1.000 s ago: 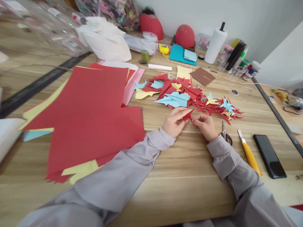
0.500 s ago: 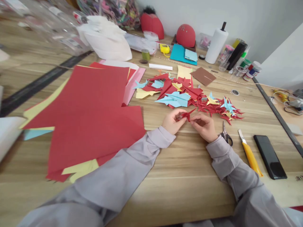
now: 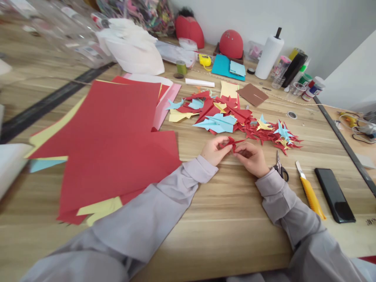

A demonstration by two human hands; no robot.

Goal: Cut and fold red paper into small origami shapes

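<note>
Between my hands is a small folded red paper piece point(image 3: 234, 143), with pointed ends sticking out. My left hand point(image 3: 215, 150) pinches it from the left, fingers curled. From the right, my right hand point(image 3: 252, 157) pinches the same piece between thumb and forefinger. Just beyond them lies a heap of folded paper pieces point(image 3: 242, 116), mostly red with some light blue and yellow ones. Large red paper sheets point(image 3: 117, 145) are spread on the left, partly under my left sleeve.
Scissors point(image 3: 281, 168), a yellow cutter point(image 3: 311, 194) and a black phone point(image 3: 335, 195) lie on the right. Brown paper point(image 3: 252, 94), a white roll point(image 3: 269, 56), a yellow tape measure point(image 3: 205, 60) and several bottles stand or lie at the back.
The small red piece has turned a little between my fingers, and its tip now points more to the right. My right fingers have shifted slightly left.
</note>
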